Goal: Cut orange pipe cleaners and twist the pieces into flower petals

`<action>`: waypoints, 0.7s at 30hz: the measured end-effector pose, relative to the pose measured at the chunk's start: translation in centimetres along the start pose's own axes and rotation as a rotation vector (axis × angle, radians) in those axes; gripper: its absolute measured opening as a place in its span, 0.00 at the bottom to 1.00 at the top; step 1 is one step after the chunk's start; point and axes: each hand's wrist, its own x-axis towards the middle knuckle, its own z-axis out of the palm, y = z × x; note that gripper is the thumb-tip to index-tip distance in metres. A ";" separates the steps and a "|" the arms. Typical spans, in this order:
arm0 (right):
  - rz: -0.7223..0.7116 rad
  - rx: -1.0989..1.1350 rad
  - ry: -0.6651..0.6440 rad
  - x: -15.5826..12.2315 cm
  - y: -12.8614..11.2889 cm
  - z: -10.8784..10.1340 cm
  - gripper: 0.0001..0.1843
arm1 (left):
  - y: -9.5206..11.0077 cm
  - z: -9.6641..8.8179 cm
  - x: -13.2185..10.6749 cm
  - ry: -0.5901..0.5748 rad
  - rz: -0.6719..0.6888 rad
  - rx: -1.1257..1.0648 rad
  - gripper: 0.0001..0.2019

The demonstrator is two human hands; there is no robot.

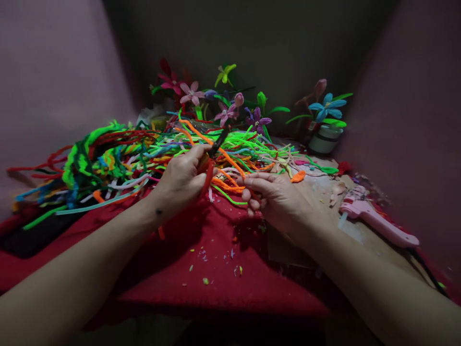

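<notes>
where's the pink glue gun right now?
In the head view, the pink glue gun lies at the right side of the work surface, to the right of the right hand, with the pale cup farther back.

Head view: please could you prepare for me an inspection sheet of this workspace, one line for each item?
Surface: red cloth; at right, a pale board.
Work items: an orange fuzzy stem and a tool with a dark tip and red-orange handles; whether they touch is unclear.
Clutter: tangled pile of coloured fuzzy stems; small scraps on the cloth; pink glue gun at right.
Hands: left hand grips the tool; right hand pinches the orange stem.
Cables: dark cord at the glue gun's handle end; plug not seen.
Surroundings: fuzzy flowers and a pale container behind; purplish walls at both sides; dim light.
</notes>
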 end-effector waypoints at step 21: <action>-0.176 0.051 0.130 0.3 -0.8 -0.4 0.04 | -2.3 0.7 -0.5 -0.216 0.379 0.824 0.23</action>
